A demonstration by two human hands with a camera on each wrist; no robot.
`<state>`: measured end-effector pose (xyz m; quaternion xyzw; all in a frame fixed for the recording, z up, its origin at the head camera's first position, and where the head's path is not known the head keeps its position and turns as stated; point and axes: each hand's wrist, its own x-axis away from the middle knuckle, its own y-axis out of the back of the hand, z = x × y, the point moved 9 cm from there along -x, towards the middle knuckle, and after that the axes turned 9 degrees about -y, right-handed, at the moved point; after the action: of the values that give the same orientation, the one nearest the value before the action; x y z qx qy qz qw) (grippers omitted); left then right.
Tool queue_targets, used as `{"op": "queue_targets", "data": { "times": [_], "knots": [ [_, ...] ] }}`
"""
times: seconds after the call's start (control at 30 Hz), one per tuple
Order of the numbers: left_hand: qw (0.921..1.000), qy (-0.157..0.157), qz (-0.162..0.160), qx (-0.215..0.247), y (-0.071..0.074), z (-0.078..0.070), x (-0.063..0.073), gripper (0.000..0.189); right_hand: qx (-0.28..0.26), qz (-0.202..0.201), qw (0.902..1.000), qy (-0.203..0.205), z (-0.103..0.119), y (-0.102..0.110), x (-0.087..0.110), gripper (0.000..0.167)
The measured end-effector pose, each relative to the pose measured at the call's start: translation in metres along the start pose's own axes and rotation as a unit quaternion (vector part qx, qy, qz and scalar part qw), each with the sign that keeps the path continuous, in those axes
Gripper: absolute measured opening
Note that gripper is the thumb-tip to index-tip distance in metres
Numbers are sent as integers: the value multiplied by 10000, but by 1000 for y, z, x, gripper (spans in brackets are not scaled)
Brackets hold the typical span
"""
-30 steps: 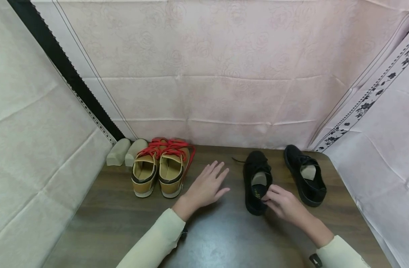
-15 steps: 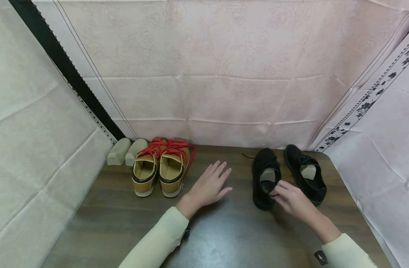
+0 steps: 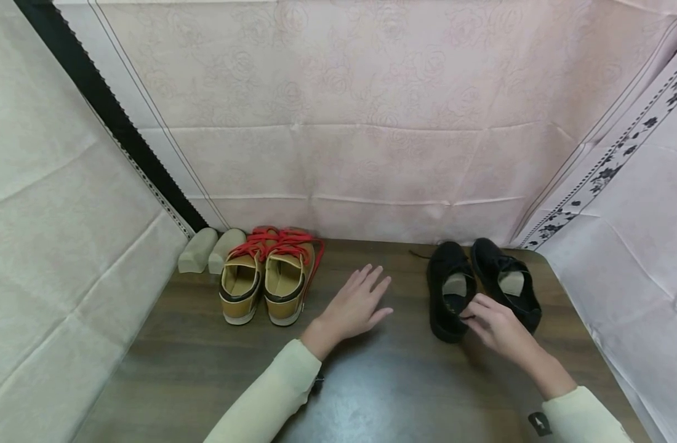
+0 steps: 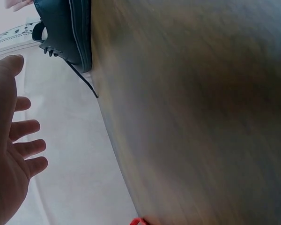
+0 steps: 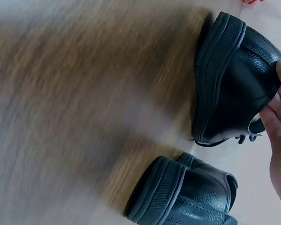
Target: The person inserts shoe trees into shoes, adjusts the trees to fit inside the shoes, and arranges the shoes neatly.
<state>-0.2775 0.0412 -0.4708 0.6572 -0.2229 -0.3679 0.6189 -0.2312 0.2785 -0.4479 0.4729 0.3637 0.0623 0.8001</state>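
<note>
Clearly, our right hand point(image 3: 499, 326) pinches the rear rim of a black leather lace-up shoe point(image 5: 239, 82) between thumb and fingers, so the shoe extends forward and left from our grip. It sits just left of its matching black leather shoe point(image 5: 199, 192). Well left of that matching shoe, our left hand point(image 3: 355, 307) hovers, fingers spread, above the brown wood-grain surface point(image 3: 349, 387); farther left stands a pair of red-laced tan shoes point(image 3: 280, 283).
</note>
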Motion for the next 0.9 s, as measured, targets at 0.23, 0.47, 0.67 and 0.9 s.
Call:
{"op": "queue_targets", "data": {
  "times": [0.23, 0.47, 0.67, 0.9],
  "knots": [
    [10000, -67, 37, -52, -1, -6, -4, 67, 67, -23, 10000, -63, -9, 5, 2, 39],
    [9998, -109, -7, -180, 0, -7, -6, 68, 119, -54, 9999, -90, -13, 9, 2, 37],
    [9998, -121, -20, -159, -1, -9, -7, 68, 125, -52, 9999, -82, -16, 11, 3, 30],
    [9999, -91, 87, -111, -3, -10, -10, 69, 103, -42, 9999, -94, -21, 14, 4, 15]
  ]
}}
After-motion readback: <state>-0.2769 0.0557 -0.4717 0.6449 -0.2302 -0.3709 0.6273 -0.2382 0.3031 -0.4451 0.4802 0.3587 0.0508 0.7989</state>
